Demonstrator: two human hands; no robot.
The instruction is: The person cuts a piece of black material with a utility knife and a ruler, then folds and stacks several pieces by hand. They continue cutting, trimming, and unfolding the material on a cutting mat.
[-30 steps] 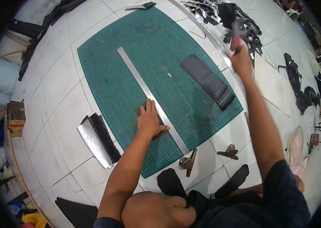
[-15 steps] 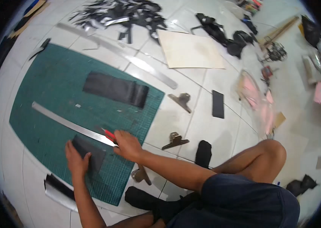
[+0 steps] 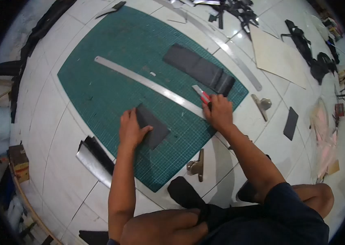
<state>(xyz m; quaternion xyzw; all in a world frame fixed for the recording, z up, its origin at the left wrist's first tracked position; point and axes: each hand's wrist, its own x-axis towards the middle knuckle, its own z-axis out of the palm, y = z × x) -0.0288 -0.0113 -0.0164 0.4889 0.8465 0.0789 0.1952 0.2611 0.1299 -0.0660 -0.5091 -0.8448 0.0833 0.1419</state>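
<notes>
My left hand point(image 3: 131, 130) rests on the green cutting mat point(image 3: 107, 38). Its fingers lie along the left edge of a dark grey sheet piece point(image 3: 155, 127), and its thumb presses on top. In my right hand point(image 3: 221, 112) is a red utility knife point(image 3: 203, 95), blade pointing up and left. That same hand is at the right end of a steel ruler point(image 3: 148, 85), which lies diagonally across the mat; the hand hides the ruler's end. Beyond it a longer dark strip point(image 3: 193, 65), with a folded-looking right end, lies at the mat's upper right.
Metal bulldog clips point(image 3: 197, 165) lie beside the mat on white tiles. A second long ruler point(image 3: 237, 59), a cream board point(image 3: 276, 57) and black scraps point(image 3: 237, 14) are beyond. A small dark rectangle point(image 3: 290, 123) lies right; silver-and-black sheets point(image 3: 95, 161) sit left of the mat.
The view has swung, so everything sits farther right and mostly higher. My right hand and the ruler have moved away from the dark grey piece, widening the gap. The knife stays in my right hand.
</notes>
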